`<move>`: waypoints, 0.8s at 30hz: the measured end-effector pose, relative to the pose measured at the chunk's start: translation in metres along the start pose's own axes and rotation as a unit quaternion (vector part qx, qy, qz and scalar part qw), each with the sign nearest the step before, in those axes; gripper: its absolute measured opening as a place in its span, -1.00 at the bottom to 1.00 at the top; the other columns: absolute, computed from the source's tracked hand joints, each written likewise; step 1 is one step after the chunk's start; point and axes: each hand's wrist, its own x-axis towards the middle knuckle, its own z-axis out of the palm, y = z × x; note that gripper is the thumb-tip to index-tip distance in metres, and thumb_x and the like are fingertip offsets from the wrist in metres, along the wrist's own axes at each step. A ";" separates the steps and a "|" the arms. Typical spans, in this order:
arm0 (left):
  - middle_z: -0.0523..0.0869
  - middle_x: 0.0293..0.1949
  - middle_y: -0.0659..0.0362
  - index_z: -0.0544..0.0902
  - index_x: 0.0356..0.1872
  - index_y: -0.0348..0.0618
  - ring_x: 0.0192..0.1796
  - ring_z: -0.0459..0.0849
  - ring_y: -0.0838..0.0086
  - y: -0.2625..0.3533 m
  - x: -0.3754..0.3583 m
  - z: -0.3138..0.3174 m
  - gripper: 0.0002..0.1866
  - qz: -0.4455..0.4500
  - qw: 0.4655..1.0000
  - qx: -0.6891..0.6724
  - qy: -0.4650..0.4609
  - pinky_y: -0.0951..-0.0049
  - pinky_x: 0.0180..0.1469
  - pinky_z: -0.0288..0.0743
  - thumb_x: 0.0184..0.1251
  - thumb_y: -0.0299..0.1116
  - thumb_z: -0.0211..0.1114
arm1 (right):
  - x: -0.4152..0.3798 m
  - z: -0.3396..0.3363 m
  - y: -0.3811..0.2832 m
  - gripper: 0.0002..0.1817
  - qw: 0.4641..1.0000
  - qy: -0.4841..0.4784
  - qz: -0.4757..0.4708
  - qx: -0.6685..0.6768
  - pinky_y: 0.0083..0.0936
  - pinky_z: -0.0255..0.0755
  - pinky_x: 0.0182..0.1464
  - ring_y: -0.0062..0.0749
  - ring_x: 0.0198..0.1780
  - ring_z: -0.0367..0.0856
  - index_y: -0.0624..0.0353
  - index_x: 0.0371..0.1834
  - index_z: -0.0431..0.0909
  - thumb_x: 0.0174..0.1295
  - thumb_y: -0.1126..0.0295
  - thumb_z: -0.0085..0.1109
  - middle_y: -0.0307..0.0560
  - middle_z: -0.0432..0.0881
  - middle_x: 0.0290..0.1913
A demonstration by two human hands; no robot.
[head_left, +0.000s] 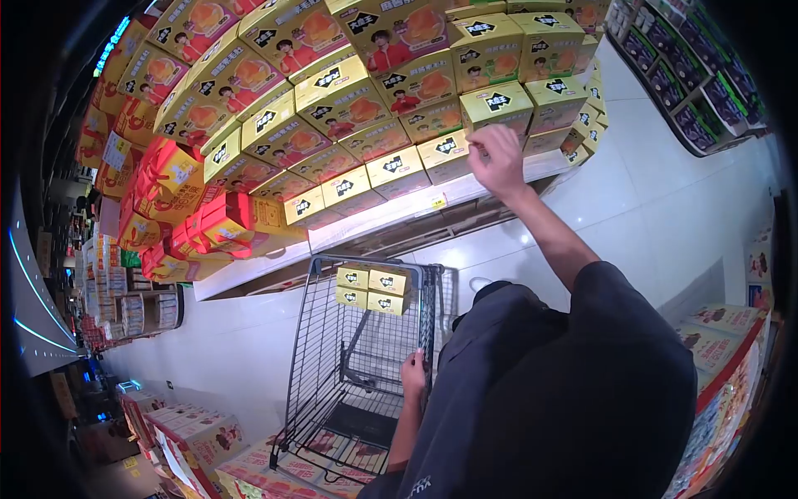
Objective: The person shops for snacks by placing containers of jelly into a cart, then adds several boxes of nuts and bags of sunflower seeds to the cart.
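Note:
My right hand (pixel 498 163) is stretched out to the front row of yellow boxes on the shelf, its fingers curled. They are at the right corner of a yellow box (pixel 444 155); what they hold, if anything, I cannot make out. Lower down, my left hand (pixel 413 374) is closed on the side rail of a grey wire shopping cart (pixel 293 366). Several yellow boxes (pixel 370 289) with black-and-white logos sit together at the cart's far end, below the shelf.
Stacked yellow boxes (pixel 332 91) rise behind the front row. Red-and-yellow gift packs (pixel 229 224) stand at the shelf's left end. Pink-and-white cartons (pixel 195 432) are stacked at lower left. Pale tiled floor (pixel 657 187) runs between this shelf and a purple-green display (pixel 690 75).

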 end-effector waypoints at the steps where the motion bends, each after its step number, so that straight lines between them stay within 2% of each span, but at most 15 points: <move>1: 0.63 -0.56 0.16 0.68 -0.29 -0.32 -0.52 0.55 0.54 -0.015 0.009 0.002 -0.52 0.015 1.000 -0.025 -0.007 0.44 -0.44 0.39 0.47 -0.01 0.10 | 0.017 -0.014 0.013 -0.70 0.999 -0.023 0.006 -0.027 -0.21 0.37 0.05 -0.18 -0.07 0.56 0.09 -0.16 0.57 -0.03 0.44 0.29 -0.12 0.61 -0.19; 2: 0.62 -0.57 0.18 0.68 -0.29 -0.31 -0.55 0.53 0.57 -0.026 0.014 0.003 -0.52 0.029 0.998 -0.050 -0.013 0.46 -0.47 0.37 0.48 -0.02 0.09 | 0.027 -0.024 0.024 -0.58 0.997 -0.048 0.012 -0.053 -0.17 0.33 0.17 -0.16 0.06 0.53 0.07 -0.02 0.56 -0.03 0.41 0.31 -0.09 0.59 -0.06; 3: 0.62 -0.57 0.18 0.68 -0.29 -0.31 -0.55 0.53 0.57 -0.027 0.014 0.004 -0.52 0.030 0.998 -0.048 -0.011 0.46 -0.47 0.37 0.48 -0.02 0.09 | 0.032 -0.028 0.036 -0.58 0.998 -0.045 0.014 -0.051 -0.17 0.33 0.17 -0.16 0.06 0.53 0.07 -0.02 0.56 -0.03 0.41 0.31 -0.09 0.59 -0.06; 5: 0.59 -0.61 0.16 0.68 -0.29 -0.34 -0.58 0.52 0.52 -0.029 0.016 0.004 -0.50 0.003 1.000 -0.019 0.011 0.42 -0.48 0.37 0.48 0.00 0.08 | 0.040 -0.034 0.055 -0.36 0.985 -0.124 -0.001 -0.121 -0.15 0.25 0.31 -0.13 0.27 0.40 0.01 0.23 0.44 -0.04 0.36 0.33 -0.04 0.46 0.22; 6: 0.59 -0.61 0.16 0.68 -0.29 -0.34 -0.58 0.52 0.52 -0.032 0.019 0.005 -0.50 0.006 1.000 -0.018 0.015 0.42 -0.48 0.37 0.48 0.00 0.08 | 0.041 -0.035 0.062 -0.36 0.986 -0.120 0.000 -0.118 -0.15 0.25 0.31 -0.13 0.27 0.40 0.01 0.23 0.44 -0.04 0.36 0.33 -0.04 0.46 0.22; 8: 0.60 -0.62 0.11 0.68 -0.29 -0.36 -0.57 0.55 0.47 -0.041 0.023 0.006 -0.46 0.028 0.999 0.018 0.039 0.38 -0.47 0.39 0.46 0.03 0.08 | 0.034 -0.031 0.073 -0.23 0.978 -0.163 -0.016 -0.127 -0.12 0.18 0.39 -0.09 0.38 0.29 -0.06 0.34 0.36 -0.07 0.36 0.35 -0.04 0.31 0.37; 12: 0.63 -0.59 0.02 0.69 -0.29 -0.36 -0.54 0.60 0.34 -0.041 0.019 0.004 -0.43 0.040 0.997 0.039 0.060 0.30 -0.42 0.42 0.45 0.07 0.07 | 0.024 -0.028 0.083 -0.21 0.973 -0.190 0.001 -0.132 -0.12 0.21 0.35 -0.13 0.36 0.33 -0.08 0.34 0.36 -0.10 0.35 0.37 -0.05 0.28 0.41; 15: 0.68 -0.51 -0.08 0.70 -0.28 -0.34 -0.42 0.68 0.15 -0.034 0.015 0.005 -0.40 0.061 0.988 0.112 0.086 0.22 -0.28 0.47 0.44 0.11 0.03 | 0.027 -0.030 0.085 -0.17 0.965 -0.210 -0.009 -0.156 -0.21 0.28 0.26 -0.20 0.30 0.39 -0.10 0.36 0.35 -0.13 0.36 0.39 -0.08 0.28 0.42; 17: 0.70 -0.50 -0.07 0.71 -0.27 -0.33 -0.39 0.69 0.14 -0.014 0.001 0.006 -0.40 0.054 0.985 0.136 0.094 0.22 -0.26 0.48 0.44 0.11 0.02 | 0.031 -0.033 0.084 -0.16 0.956 -0.235 -0.018 -0.173 -0.28 0.30 0.17 -0.27 0.23 0.42 -0.12 0.37 0.35 -0.13 0.38 0.39 -0.13 0.31 0.40; 18: 0.71 -0.48 -0.07 0.71 -0.25 -0.31 -0.35 0.71 0.14 -0.009 -0.004 0.004 -0.40 0.044 0.981 0.161 0.097 0.22 -0.23 0.49 0.43 0.12 0.02 | 0.033 -0.034 0.082 -0.16 0.958 -0.231 -0.016 -0.170 -0.28 0.30 0.17 -0.27 0.23 0.42 -0.12 0.37 0.35 -0.13 0.38 0.39 -0.13 0.31 0.40; 20: 0.71 -0.48 -0.06 0.72 -0.25 -0.30 -0.34 0.71 0.13 -0.015 -0.002 0.004 -0.40 0.045 0.982 0.156 0.100 0.21 -0.21 0.49 0.43 0.13 0.02 | 0.038 -0.034 0.080 -0.14 0.936 -0.285 -0.045 -0.200 -0.28 0.28 0.15 -0.31 0.21 0.41 -0.11 0.36 0.36 -0.17 0.37 0.42 -0.15 0.35 0.37; 24: 0.73 -0.46 -0.03 0.72 -0.28 -0.27 -0.32 0.71 0.11 -0.033 0.014 0.006 -0.38 0.041 0.984 0.138 0.103 0.19 -0.17 0.49 0.42 0.17 0.00 | 0.035 -0.027 0.085 -0.16 0.948 -0.262 -0.044 -0.173 -0.25 0.26 0.17 -0.31 0.23 0.39 -0.06 0.34 0.39 -0.19 0.40 0.42 -0.14 0.40 0.30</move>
